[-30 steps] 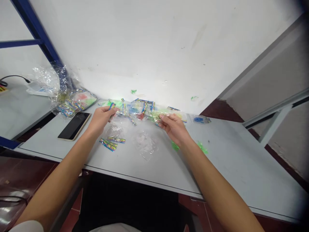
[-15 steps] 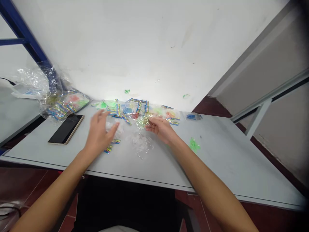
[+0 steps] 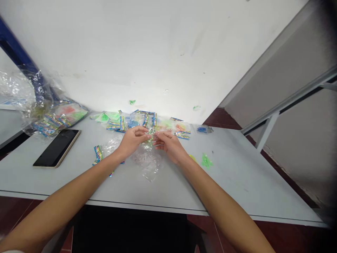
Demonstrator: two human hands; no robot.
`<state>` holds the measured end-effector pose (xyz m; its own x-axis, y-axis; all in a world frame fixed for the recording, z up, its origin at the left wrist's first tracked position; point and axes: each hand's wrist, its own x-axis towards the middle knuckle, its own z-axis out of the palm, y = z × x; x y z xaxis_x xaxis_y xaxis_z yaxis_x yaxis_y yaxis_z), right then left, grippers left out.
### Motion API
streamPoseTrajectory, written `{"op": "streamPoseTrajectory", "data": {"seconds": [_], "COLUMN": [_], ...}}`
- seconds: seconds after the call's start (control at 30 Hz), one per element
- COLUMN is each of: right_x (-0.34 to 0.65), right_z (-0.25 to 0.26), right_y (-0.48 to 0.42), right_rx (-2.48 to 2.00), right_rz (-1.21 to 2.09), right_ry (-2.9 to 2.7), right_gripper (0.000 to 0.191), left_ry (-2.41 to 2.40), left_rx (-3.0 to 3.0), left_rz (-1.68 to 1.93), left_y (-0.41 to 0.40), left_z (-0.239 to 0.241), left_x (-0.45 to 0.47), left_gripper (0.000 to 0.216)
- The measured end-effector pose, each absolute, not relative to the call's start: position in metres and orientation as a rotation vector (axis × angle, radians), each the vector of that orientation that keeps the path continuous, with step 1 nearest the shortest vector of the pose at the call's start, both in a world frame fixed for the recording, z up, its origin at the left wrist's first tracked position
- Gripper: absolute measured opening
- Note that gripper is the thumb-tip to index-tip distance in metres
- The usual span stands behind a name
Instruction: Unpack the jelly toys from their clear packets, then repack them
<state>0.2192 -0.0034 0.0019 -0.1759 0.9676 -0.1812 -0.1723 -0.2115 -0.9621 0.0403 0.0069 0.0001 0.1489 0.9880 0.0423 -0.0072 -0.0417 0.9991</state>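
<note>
My left hand [image 3: 131, 140] and my right hand [image 3: 168, 144] meet over the middle of the grey table [image 3: 237, 182]. Both pinch one small clear packet [image 3: 150, 136] with something green inside, held just above the tabletop. Under the hands lie empty clear plastic bags [image 3: 149, 163]. A row of small toy packets with colourful header cards [image 3: 142, 121] lies along the wall behind the hands. Loose colourful header cards [image 3: 98, 153] lie left of my left wrist.
A black phone [image 3: 56, 147] lies face up at the table's left. A big clear bag of more packets [image 3: 52, 117] leans by a blue frame at far left. Green plastic bits [image 3: 205, 161] lie right of my right wrist. White wall runs behind the table.
My left hand let go of a header card, swept over the table and came right to join the right hand on the small packet. The view shifted to the right.
</note>
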Motion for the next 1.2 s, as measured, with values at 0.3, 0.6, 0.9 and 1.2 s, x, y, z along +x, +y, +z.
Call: {"op": "streamPoseTrajectory", "data": {"seconds": [0.3,0.6,0.9,1.2], "right_x": [0.219,0.215,0.214,0.214], "right_z": [0.000,0.006,0.006,0.009], "right_y": [-0.003,-0.007,-0.008,-0.008], "right_rx": [-1.136,-1.079,-1.062,-1.099], "right_rz": [1.483,1.478,1.473,1.446], "right_ry": [-1.150,-1.177,-1.226,-1.185], "right_gripper": [0.026,0.022,0.023,0.022], "left_ry": [1.144,0.960,0.865,0.856], "left_rx": [1.198,1.253,1.096,0.868], "left_rz": [1.226,1.142,1.065,1.103], "left_y": [0.003,-0.006,-0.004,0.000], "left_z": [0.004,0.006,0.002,0.008], "left_x": [0.040,0.046,0.045,0.043], "left_gripper": [0.032,0.036,0.020,0.015]}}
